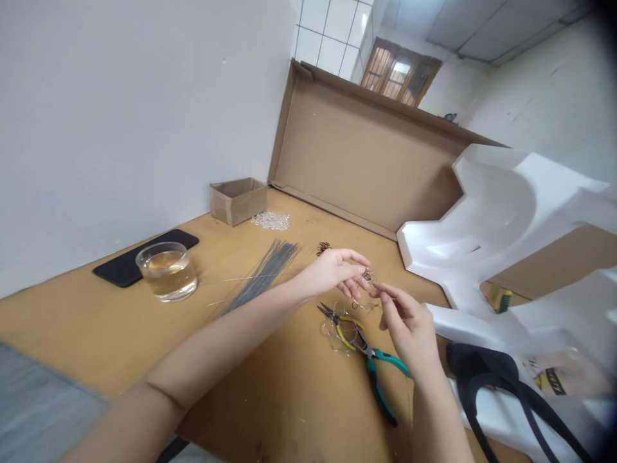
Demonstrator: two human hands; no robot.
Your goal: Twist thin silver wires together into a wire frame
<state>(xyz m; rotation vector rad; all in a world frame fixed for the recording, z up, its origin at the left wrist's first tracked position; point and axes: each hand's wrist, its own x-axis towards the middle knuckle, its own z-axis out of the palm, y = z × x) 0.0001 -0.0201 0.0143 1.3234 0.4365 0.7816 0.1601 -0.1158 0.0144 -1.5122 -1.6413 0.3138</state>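
My left hand (337, 271) pinches a small metal wire piece (368, 275) between thumb and fingers, its other fingers loosely spread. From the right, my right hand (407, 320) has thumb and forefinger closed at the near end of that same piece. Fine detail of the piece is too small to make out. Below the hands lie pliers with green handles (383, 393) and yellow-handled pliers (341, 329), overlapping. Thin silvery wire (332, 334) is tangled around them. Just behind my left hand sits a small pile of dark rings (323, 247).
A bundle of straight grey wires (265, 273) lies left of centre. Further left are a glass of amber liquid (167, 273) and a black flat object (139, 260). A small cardboard box (236, 204) stands beside clear small pieces (272, 220). White foam packaging (434, 244) borders the right.
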